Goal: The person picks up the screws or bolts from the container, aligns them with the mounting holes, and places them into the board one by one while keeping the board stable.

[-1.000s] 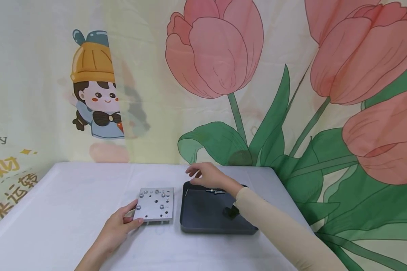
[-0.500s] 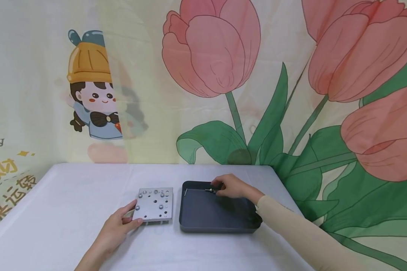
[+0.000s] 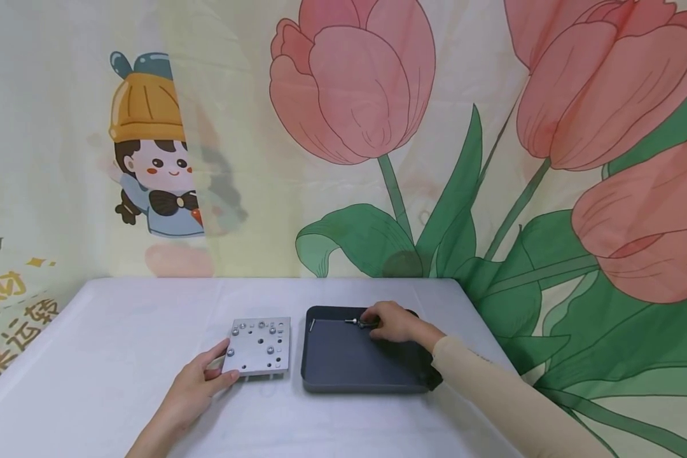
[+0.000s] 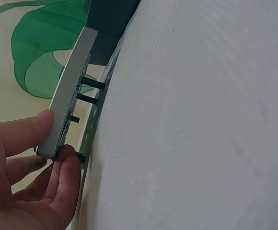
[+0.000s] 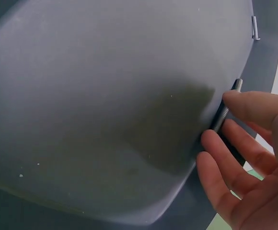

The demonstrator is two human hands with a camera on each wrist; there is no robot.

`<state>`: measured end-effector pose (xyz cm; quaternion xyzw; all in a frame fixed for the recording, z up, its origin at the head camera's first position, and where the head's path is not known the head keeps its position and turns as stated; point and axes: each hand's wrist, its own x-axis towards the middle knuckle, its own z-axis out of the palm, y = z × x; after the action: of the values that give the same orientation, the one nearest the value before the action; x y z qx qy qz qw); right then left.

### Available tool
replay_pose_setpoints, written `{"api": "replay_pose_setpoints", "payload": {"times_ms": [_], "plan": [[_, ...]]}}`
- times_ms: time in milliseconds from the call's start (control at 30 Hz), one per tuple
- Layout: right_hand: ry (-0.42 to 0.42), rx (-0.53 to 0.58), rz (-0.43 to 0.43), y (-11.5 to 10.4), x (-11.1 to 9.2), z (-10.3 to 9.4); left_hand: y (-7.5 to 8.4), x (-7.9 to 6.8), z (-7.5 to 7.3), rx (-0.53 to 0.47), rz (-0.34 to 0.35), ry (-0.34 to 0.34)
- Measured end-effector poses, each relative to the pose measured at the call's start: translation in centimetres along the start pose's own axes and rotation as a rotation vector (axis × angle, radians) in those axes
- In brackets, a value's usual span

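In the head view my left hand [image 3: 193, 388] pinches the near left corner of a silver metal plate [image 3: 252, 362] with holes and bolt heads on top. The left wrist view has the plate [image 4: 72, 91] edge-on, bolt ends [image 4: 93, 83] sticking out underneath, thumb on one face and fingers on the other. My right hand [image 3: 397, 323] reaches into the dark tray [image 3: 320, 386]. There its thumb and fingers close around a slim ridged metal rod [image 5: 224, 114] at the tray's far wall; the rod's tip [image 3: 350, 321] points left and the rest is hidden by the fingers.
A small bent metal piece [image 3: 312, 325], like a hex key, lies in the tray's far left corner. A black object [image 3: 434, 380] shows by the tray's near right corner, under the sleeve. White cloth [image 3: 149, 318] covers the table; a printed curtain [image 3: 252, 127] hangs behind.
My right hand has come down from above the tray's far edge, moving right onto the slim metal rod. My left hand keeps its hold on the plate.
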<state>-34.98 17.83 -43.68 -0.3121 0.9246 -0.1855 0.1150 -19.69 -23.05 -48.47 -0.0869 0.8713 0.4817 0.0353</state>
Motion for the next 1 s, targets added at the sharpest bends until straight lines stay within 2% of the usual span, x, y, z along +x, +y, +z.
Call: {"api": "replay_pose_setpoints", "payload": {"times_ms": [200, 433, 633, 1000], "plan": [[0.02, -0.06, -0.005, -0.4, 0.0, 0.2, 0.0, 0.0, 0.1, -0.022, -0.002, 0.002], [0.052, -0.072, 0.042, -1.0, 0.0, 0.4, 0.0, 0.0, 0.1, -0.021, 0.001, 0.004], [0.031, -0.084, 0.065, -1.3, 0.0, 0.7, -0.2, 0.0, 0.1, -0.027, 0.001, 0.002], [0.028, -0.146, 0.053, -1.9, 0.3, 0.8, -0.1, -0.2, 0.0, -0.025, 0.011, 0.003]]}}
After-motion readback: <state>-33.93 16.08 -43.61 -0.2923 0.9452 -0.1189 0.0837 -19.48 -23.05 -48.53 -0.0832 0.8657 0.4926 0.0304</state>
